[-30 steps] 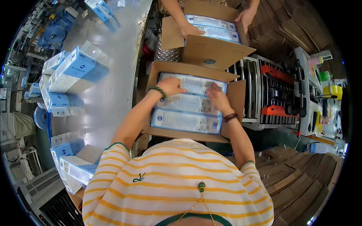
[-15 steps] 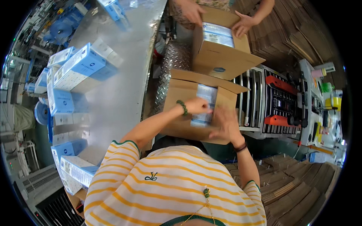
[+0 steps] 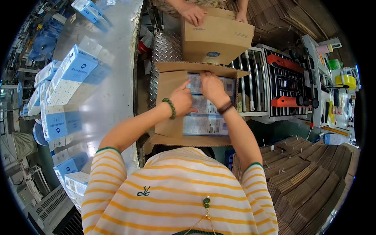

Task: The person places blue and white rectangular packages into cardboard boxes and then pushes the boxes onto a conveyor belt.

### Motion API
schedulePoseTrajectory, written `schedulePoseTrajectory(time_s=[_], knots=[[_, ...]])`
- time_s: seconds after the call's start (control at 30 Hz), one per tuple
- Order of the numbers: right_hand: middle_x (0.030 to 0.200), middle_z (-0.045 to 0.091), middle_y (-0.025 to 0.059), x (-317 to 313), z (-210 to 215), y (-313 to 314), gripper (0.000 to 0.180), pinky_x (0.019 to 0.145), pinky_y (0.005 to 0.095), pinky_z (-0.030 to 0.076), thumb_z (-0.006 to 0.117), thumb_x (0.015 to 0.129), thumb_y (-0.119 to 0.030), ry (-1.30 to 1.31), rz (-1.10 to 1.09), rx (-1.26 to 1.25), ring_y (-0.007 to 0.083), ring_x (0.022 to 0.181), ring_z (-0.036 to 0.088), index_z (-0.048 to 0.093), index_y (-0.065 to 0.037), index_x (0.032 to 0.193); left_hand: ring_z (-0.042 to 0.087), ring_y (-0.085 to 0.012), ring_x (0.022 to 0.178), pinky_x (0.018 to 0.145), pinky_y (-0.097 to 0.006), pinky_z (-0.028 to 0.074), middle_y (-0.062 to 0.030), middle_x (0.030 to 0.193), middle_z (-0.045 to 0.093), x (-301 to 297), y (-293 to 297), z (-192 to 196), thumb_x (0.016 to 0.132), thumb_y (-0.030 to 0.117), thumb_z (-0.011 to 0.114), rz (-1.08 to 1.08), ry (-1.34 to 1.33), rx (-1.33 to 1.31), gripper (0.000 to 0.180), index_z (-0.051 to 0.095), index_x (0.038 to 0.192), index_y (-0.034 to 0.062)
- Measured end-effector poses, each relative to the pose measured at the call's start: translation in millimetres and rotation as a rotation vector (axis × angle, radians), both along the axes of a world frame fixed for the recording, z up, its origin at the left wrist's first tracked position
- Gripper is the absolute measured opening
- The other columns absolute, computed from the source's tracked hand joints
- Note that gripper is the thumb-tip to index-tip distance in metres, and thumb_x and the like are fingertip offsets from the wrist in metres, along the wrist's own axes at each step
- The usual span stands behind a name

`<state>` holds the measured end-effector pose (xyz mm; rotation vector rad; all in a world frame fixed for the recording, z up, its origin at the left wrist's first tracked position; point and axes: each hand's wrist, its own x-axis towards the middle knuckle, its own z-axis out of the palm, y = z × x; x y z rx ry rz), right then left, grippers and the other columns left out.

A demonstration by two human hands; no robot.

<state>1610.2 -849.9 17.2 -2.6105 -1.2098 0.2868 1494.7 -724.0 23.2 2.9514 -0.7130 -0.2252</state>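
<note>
An upright cardboard box stands in front of me with its flaps raised. Inside it, blue-and-white packs lie in rows across the box. My left hand hovers over the left part of the packs, index finger stretched out and thumb apart, holding nothing I can see. At the far side of the box, my right hand reaches down with its fingers bent and bunched together, near the far flap. Its fingertips are partly hidden, so what they grip cannot be made out.
Across from me, a co-worker's hands rest on a second cardboard box. Blue-and-white cartons stand on the metal table at left. A roller conveyor lies right, with flattened cardboard stacks near right.
More packs show in my box. My right hand has moved farther into it, and my left has drawn back leftward. The co-worker's box now shows its cardboard top where packs showed before.
</note>
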Motion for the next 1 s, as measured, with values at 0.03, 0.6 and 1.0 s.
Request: schedulePoseTrajectory(time_s=[0.03,0.6,1.0], knots=[[0.107,0.055,0.0153,6.3,-19.4,1.2,0.038,0.092,0.0432,0.038,0.06,0.067,-0.01,-0.031,-0.086,-0.008,0.033,0.103,0.049,0.057,0.0,0.103,0.054,-0.0218,0.082,0.104,-0.044,0.026,-0.0068,0.068,0.059,-2.5,7.4,7.7,0.076,0.039,0.058,0.033,-0.023,-0.021,0.038,0.065,0.06,0.0058],[0.113,0.046,0.0143,-4.0,-30.2,-19.7,0.058,0.102,0.0487,0.021,0.057,0.067,-0.007,-0.018,-0.094,-0.059,0.0337,0.113,0.038,0.053,-0.026,0.122,0.051,-0.0245,0.079,0.1,-0.042,0.033,-0.0073,0.068,0.051,-42.0,57.8,44.5,0.064,0.01,0.067,0.295,-0.211,-0.331,0.012,0.056,0.063,0.0048],[0.117,0.053,0.0192,-18.0,88.7,-131.2,0.036,0.092,0.0367,0.041,0.053,0.079,0.0,0.0,-0.391,0.572,0.0307,0.109,0.052,0.053,0.002,0.115,0.05,-0.0198,0.059,0.054,-0.03,0.042,-0.0079,0.063,0.05,-62.8,70.9,-1.2,0.087,0.036,0.05,1.142,0.124,-1.052,0.034,0.05,0.075,0.0043]])
